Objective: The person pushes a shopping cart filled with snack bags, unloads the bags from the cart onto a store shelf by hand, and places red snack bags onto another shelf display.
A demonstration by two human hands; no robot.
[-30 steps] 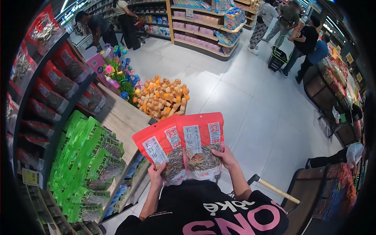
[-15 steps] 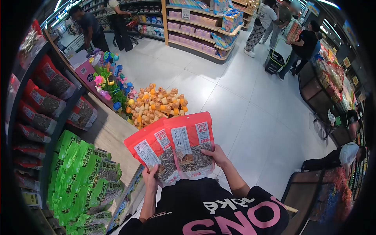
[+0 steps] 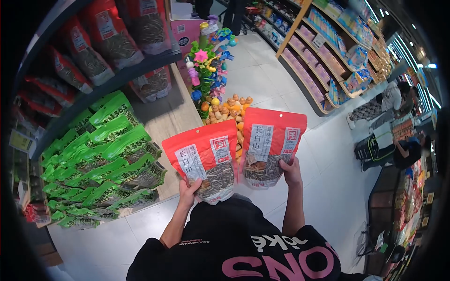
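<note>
Two red-topped bags of sunflower seeds are held up in front of my chest, printed sides facing me. My left hand (image 3: 189, 191) is closed on the lower left edge of the left bag of sunflower seeds (image 3: 216, 180), thumb on its front. The right bag of sunflower seeds (image 3: 262, 175) is gripped at its lower right edge by my right hand (image 3: 291, 171), thumb also in front. A narrow gap separates the bags. The fingers behind both bags are hidden.
Green seed bags (image 3: 101, 154) lie in rows on a wooden display (image 3: 174, 100) at left. Above them, a dark shelf (image 3: 136, 70) holds more red bags (image 3: 112, 40). Colourful toys (image 3: 211, 65) stand beyond. Shoppers, a black cart (image 3: 368, 149) and stocked shelves (image 3: 314, 56) are at right.
The two bags, overlapping before, are now apart side by side. My view has turned left, bringing the red and green bag displays closer and shifting the aisle shelves right.
</note>
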